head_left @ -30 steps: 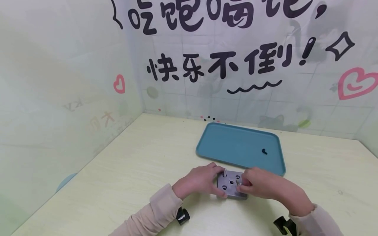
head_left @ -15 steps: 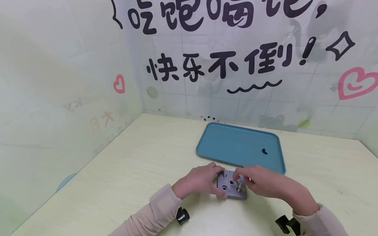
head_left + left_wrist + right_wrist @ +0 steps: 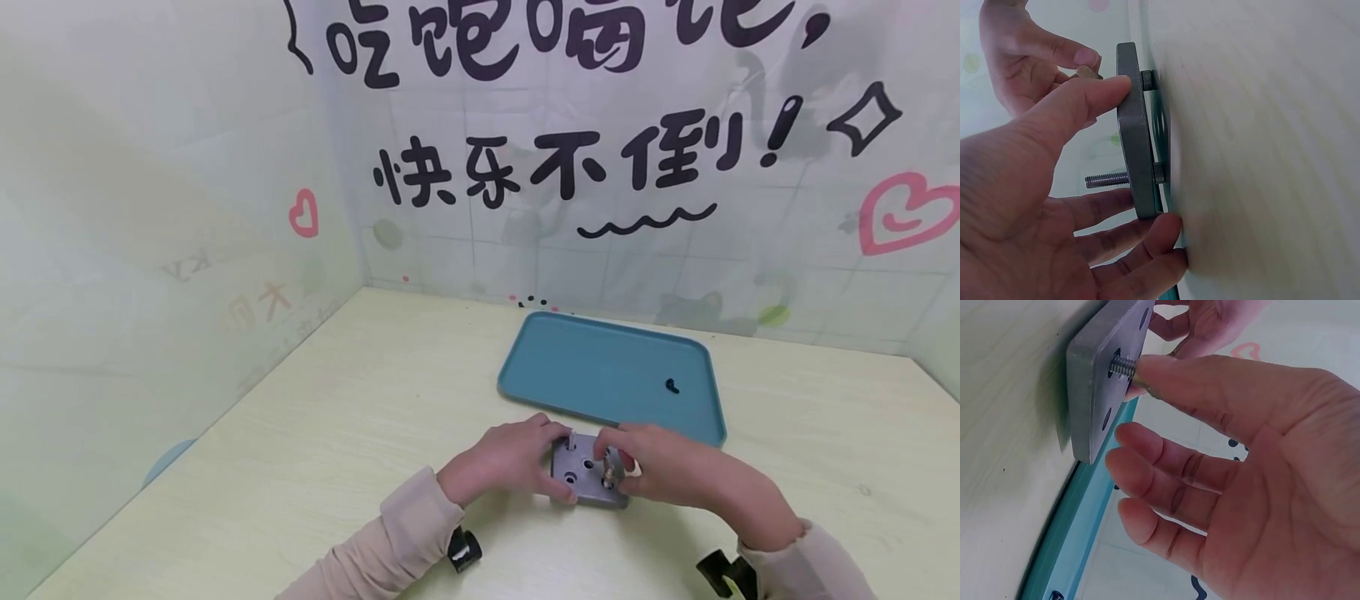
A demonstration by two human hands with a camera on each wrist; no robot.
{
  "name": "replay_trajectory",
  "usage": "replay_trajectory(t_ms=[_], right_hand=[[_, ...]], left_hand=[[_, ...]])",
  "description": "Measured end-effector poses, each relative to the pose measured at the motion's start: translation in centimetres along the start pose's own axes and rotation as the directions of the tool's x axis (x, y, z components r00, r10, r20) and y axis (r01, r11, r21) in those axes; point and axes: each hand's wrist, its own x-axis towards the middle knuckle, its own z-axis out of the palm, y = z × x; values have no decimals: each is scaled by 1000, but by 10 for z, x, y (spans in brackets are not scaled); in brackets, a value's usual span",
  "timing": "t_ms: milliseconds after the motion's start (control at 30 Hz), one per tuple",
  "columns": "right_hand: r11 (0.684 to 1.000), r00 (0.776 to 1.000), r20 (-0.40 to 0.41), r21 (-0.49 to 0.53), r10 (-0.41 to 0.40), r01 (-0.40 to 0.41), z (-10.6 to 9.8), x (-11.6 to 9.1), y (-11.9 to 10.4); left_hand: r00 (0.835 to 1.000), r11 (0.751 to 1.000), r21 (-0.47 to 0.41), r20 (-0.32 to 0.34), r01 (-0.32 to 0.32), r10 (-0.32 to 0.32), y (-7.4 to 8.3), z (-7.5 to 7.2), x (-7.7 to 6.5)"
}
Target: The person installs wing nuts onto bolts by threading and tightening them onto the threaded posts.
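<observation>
A square grey metal plate (image 3: 588, 492) with several holes lies low over the table. Its edges are held by my left hand (image 3: 510, 458), thumb on the near side and fingers on the far side. One threaded bolt (image 3: 1107, 180) sticks up bare near the left fingers. Bolt heads (image 3: 1159, 172) show on the plate's table side. At the right-hand near hole, my right hand (image 3: 667, 467) pinches a small brass-coloured nut (image 3: 1087, 72) on a second threaded bolt (image 3: 1122, 366). The right thumb and index partly hide that nut; the other right fingers are loosely curled.
A blue tray (image 3: 600, 358) lies behind the plate, close to the right hand. A small black piece (image 3: 672, 386) rests in it. The pale table (image 3: 360, 400) meets a printed white sheet wall (image 3: 480, 250) at the back.
My right fingers parted from the nut half a second ago, showing it on its bolt, and now close around it again. The left hand and the plate have stayed put.
</observation>
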Motion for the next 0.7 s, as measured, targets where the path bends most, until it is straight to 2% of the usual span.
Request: replay_trajectory(t_ms=[200, 300, 500, 700], right_hand=[[991, 991, -2, 25, 132, -132, 1, 2, -2], [986, 986, -18, 0, 164, -164, 3, 2, -3], [994, 992, -87, -50, 90, -95, 6, 2, -2], [997, 995, -61, 1, 82, -83, 6, 3, -1]], left_hand=[[1000, 1000, 3, -1, 5, -5, 0, 0, 0], [1000, 1000, -1, -1, 5, -5, 0, 1, 0], [1000, 1000, -2, -2, 0, 0, 0, 1, 0], [1000, 1000, 2, -1, -1, 1, 0, 0, 0]])
